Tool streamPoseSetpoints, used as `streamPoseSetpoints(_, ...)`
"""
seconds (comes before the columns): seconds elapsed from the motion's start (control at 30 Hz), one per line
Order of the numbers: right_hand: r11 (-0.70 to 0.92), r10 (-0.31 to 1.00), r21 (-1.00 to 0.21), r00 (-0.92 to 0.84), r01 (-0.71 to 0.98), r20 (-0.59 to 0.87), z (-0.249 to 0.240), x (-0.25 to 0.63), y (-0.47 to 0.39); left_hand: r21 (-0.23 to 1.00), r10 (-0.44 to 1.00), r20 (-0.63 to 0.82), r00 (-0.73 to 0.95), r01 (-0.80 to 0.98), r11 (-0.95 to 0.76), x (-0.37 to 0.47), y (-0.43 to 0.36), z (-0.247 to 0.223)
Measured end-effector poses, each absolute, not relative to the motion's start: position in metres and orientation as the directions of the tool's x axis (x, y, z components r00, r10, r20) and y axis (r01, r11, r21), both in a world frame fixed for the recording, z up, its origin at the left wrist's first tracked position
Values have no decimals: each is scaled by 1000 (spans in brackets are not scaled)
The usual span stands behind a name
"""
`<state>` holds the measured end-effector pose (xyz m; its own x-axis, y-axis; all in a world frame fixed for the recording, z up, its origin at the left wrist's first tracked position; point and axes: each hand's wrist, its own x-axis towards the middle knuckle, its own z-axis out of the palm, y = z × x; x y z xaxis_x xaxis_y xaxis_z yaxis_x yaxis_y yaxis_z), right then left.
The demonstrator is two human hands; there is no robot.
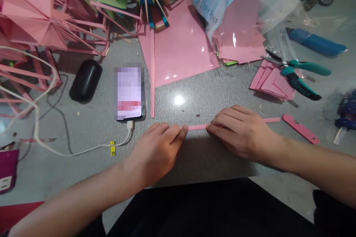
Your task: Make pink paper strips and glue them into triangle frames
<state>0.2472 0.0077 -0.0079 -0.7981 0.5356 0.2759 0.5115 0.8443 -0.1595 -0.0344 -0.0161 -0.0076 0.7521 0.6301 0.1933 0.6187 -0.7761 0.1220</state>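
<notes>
A narrow pink strip runs sideways near the table's front edge, with a bare stretch showing between my two hands. My left hand is closed, its thumb and fingers pressed on the strip's left part. My right hand pinches it farther right, the fingers bent over it. The strip's right end pokes out past my right hand, beside a pink folding cutter. Another pink strip lies lengthwise beyond my left hand, next to a phone plugged into a white cable.
Pink folded-paper frames crowd the back left. A black case lies left of the phone. Pink sheets in clear plastic and a copy-paper bag are behind. Green-handled pliers rest on pink pieces. A blue glue gun is far right.
</notes>
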Motion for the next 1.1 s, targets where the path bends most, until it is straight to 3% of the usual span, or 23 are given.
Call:
streamPoseSetpoints(0.4,861,508,-133,-814,491,280,-8,245,5,135,660,165,733,646,-751,-31,-22,0)
streamPoseSetpoints(0.73,873,486,-124,-823,471,293,-11,242,1,220,671,150,726,637,-739,-33,-26,2)
streamPoseSetpoints(1.1,898,441,-115,-855,426,274,-10,240,1,129,586,206,784,572,-810,-32,-29,-3)
